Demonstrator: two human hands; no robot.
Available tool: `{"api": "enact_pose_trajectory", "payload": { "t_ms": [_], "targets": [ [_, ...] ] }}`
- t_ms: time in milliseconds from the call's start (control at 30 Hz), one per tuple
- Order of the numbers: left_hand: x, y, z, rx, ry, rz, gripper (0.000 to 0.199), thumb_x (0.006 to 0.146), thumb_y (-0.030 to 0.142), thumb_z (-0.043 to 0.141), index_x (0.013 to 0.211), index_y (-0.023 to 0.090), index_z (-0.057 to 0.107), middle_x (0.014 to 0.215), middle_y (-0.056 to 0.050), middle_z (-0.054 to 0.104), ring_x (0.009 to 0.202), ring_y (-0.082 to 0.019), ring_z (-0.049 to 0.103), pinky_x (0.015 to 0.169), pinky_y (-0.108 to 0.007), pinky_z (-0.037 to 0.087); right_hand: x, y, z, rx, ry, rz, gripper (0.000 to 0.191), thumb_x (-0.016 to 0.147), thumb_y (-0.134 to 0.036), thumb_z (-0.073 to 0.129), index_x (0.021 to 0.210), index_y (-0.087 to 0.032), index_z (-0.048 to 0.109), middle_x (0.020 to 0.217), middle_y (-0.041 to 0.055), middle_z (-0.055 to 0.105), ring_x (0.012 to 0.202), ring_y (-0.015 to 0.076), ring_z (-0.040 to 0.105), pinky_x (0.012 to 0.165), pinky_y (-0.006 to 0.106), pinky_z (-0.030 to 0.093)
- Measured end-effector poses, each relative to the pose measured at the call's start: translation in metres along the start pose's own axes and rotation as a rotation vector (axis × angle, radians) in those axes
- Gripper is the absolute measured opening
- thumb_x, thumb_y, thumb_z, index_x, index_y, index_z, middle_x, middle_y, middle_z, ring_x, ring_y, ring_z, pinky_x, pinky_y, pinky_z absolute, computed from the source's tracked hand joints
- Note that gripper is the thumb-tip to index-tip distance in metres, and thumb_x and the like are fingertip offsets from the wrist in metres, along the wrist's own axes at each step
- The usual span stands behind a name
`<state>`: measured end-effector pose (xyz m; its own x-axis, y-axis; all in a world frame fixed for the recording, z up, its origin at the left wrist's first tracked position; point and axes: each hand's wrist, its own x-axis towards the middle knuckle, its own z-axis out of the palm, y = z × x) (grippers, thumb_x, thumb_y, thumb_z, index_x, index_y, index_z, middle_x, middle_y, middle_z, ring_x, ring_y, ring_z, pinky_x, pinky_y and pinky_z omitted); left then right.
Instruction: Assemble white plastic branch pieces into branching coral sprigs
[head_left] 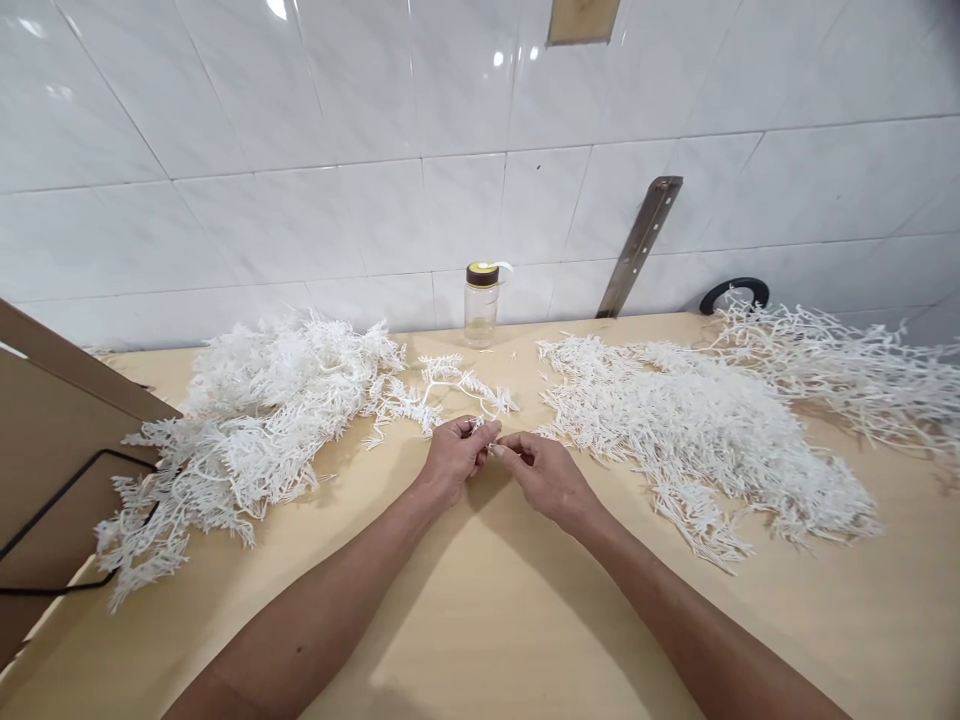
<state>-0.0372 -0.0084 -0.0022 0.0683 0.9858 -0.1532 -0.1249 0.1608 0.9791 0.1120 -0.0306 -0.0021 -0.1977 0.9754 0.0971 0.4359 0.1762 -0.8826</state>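
Note:
In the middle of the table, my left hand (pixel 459 455) pinches the near end of a white plastic branch (pixel 450 385) with feathery sprigs; the branch curves away toward the back left. Close against it, my right hand (pixel 541 475) is closed too, thumb and forefinger meeting at a small white piece too small to make out. Left of my hands lies a heap of white branches (pixel 277 420), its edge close to the branch I hold. To the right spreads a wide pile of loose white sprigs (pixel 690 430).
Bare-looking white stems (pixel 847 365) lie at the far right, near a black ring (pixel 735 292). A clear bottle (pixel 481 305) stands at the back by the tiled wall. A metal strip (pixel 641 245) leans there. A brown box (pixel 60 450) and black wire frame (pixel 52 500) are at left.

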Motion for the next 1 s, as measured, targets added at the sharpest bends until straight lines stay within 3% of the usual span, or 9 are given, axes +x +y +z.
{"api": "enact_pose_trajectory", "payload": {
  "t_ms": [200, 300, 400, 467, 533, 633, 733, 867, 1000],
  "targets": [
    [0.001, -0.002, 0.002, -0.025, 0.007, 0.000, 0.042, 0.065, 0.052, 0.078, 0.064, 0.016, 0.056, 0.046, 0.006, 0.045, 0.042, -0.006, 0.035, 0.039, -0.020, 0.023, 0.002, 0.004, 0.003, -0.046, 0.084, 0.046, 0.022, 0.086, -0.035, 0.054, 0.075, -0.020, 0.066, 0.071, 0.0012, 0.067, 0.065, 0.0175, 0.058, 0.062, 0.029, 0.043],
    [0.005, -0.005, 0.000, -0.046, 0.040, 0.022, 0.042, 0.066, 0.052, 0.078, 0.064, 0.017, 0.055, 0.045, 0.007, 0.044, 0.040, -0.006, 0.034, 0.039, -0.021, 0.024, -0.003, 0.000, 0.006, -0.111, 0.145, -0.148, 0.019, 0.091, -0.029, 0.050, 0.081, -0.021, 0.064, 0.079, 0.0034, 0.067, 0.071, 0.0183, 0.059, 0.067, 0.031, 0.044],
    [0.012, -0.005, -0.004, -0.095, 0.089, 0.013, 0.044, 0.065, 0.051, 0.078, 0.060, 0.017, 0.050, 0.043, 0.007, 0.041, 0.039, -0.005, 0.031, 0.039, -0.021, 0.023, -0.011, -0.009, 0.012, -0.134, 0.091, -0.400, 0.020, 0.095, -0.024, 0.044, 0.085, -0.021, 0.061, 0.085, 0.0052, 0.065, 0.078, 0.0186, 0.059, 0.073, 0.031, 0.045],
    [0.014, -0.003, -0.007, -0.126, 0.088, -0.015, 0.044, 0.065, 0.050, 0.079, 0.060, 0.017, 0.051, 0.043, 0.007, 0.041, 0.039, -0.004, 0.031, 0.040, -0.021, 0.023, -0.015, -0.013, 0.015, -0.126, 0.062, -0.459, 0.020, 0.096, -0.022, 0.043, 0.085, -0.022, 0.060, 0.084, 0.0047, 0.064, 0.076, 0.0178, 0.059, 0.072, 0.030, 0.046],
    [0.014, -0.001, -0.009, -0.127, 0.071, -0.023, 0.042, 0.065, 0.049, 0.079, 0.062, 0.016, 0.054, 0.045, 0.007, 0.044, 0.039, -0.004, 0.032, 0.040, -0.021, 0.023, -0.015, -0.013, 0.015, -0.121, 0.114, -0.396, 0.017, 0.094, -0.024, 0.046, 0.084, -0.022, 0.059, 0.081, 0.0039, 0.063, 0.071, 0.0171, 0.057, 0.067, 0.030, 0.045],
    [0.012, 0.001, -0.010, -0.120, 0.065, -0.009, 0.042, 0.063, 0.049, 0.081, 0.065, 0.015, 0.057, 0.050, 0.005, 0.048, 0.042, -0.005, 0.036, 0.040, -0.020, 0.024, -0.010, -0.004, 0.011, -0.119, 0.214, -0.192, 0.008, 0.087, -0.025, 0.054, 0.086, -0.021, 0.060, 0.083, 0.0036, 0.064, 0.064, 0.0156, 0.057, 0.062, 0.029, 0.046],
    [0.009, 0.001, -0.008, -0.127, 0.053, -0.014, 0.042, 0.061, 0.050, 0.082, 0.067, 0.015, 0.059, 0.053, 0.004, 0.051, 0.043, -0.005, 0.038, 0.039, -0.019, 0.024, -0.005, 0.004, 0.007, -0.142, 0.247, -0.029, 0.018, 0.081, -0.026, 0.057, 0.097, -0.019, 0.062, 0.082, 0.0033, 0.065, 0.061, 0.0156, 0.057, 0.062, 0.031, 0.047],
    [0.004, 0.000, -0.004, -0.093, 0.025, -0.018, 0.042, 0.064, 0.052, 0.079, 0.066, 0.015, 0.058, 0.047, 0.006, 0.046, 0.040, -0.004, 0.035, 0.037, -0.019, 0.024, -0.003, 0.004, 0.010, -0.049, 0.143, 0.021, 0.030, 0.084, -0.038, 0.058, 0.106, -0.018, 0.063, 0.085, 0.0044, 0.069, 0.066, 0.0174, 0.061, 0.062, 0.031, 0.046],
    [0.002, -0.001, 0.000, -0.082, 0.015, -0.012, 0.042, 0.063, 0.051, 0.081, 0.064, 0.016, 0.057, 0.045, 0.006, 0.045, 0.039, -0.005, 0.035, 0.036, -0.019, 0.023, -0.001, 0.004, 0.015, 0.052, 0.067, 0.002, 0.021, 0.086, -0.038, 0.058, 0.090, -0.019, 0.065, 0.083, 0.0037, 0.072, 0.066, 0.0163, 0.061, 0.062, 0.029, 0.045]
  ]
}}
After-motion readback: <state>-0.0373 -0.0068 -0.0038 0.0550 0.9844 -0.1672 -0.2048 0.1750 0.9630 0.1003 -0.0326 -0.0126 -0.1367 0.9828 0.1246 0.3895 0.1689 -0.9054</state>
